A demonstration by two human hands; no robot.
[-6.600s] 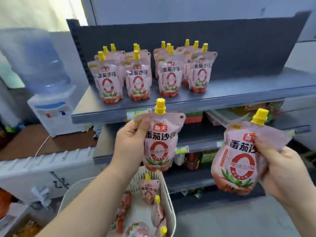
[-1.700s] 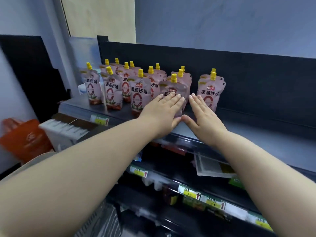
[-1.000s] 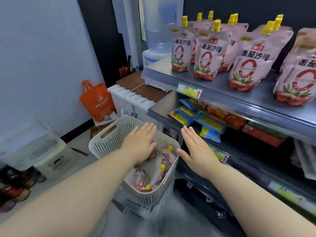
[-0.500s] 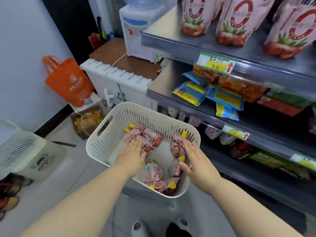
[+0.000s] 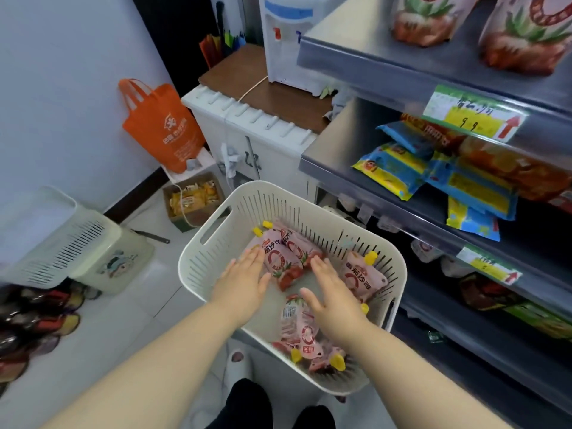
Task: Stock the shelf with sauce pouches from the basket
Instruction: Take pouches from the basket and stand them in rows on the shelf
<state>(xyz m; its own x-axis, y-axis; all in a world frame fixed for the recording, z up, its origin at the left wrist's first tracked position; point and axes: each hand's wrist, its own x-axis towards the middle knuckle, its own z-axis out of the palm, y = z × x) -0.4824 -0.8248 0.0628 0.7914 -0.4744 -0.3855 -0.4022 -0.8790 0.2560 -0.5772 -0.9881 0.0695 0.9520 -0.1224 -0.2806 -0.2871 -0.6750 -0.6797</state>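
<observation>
A cream slotted basket (image 5: 216,243) stands on the floor below me and holds several pink sauce pouches with yellow caps. Both my hands are inside it with fingers straight. My left hand (image 5: 244,280) lies flat against the left edge of one pouch (image 5: 278,258). My right hand (image 5: 332,292) hovers over the basket's middle, between that pouch and another pouch (image 5: 362,277) to the right. A third pouch (image 5: 301,332) lies under my right wrist. The top shelf (image 5: 371,66) at the upper right carries standing pouches (image 5: 424,17).
Blue and yellow snack packets (image 5: 433,171) lie on the middle shelf. A white cabinet with a water dispenser (image 5: 288,41) stands behind the basket. An orange bag (image 5: 164,128), a carton of snacks (image 5: 192,196) and a second pale basket (image 5: 62,239) sit to the left.
I left the shelf, where both hands had pressed the stood pouches, and bent down to the basket. Over the last half second both hands went deeper in, toward the pouch at the back.
</observation>
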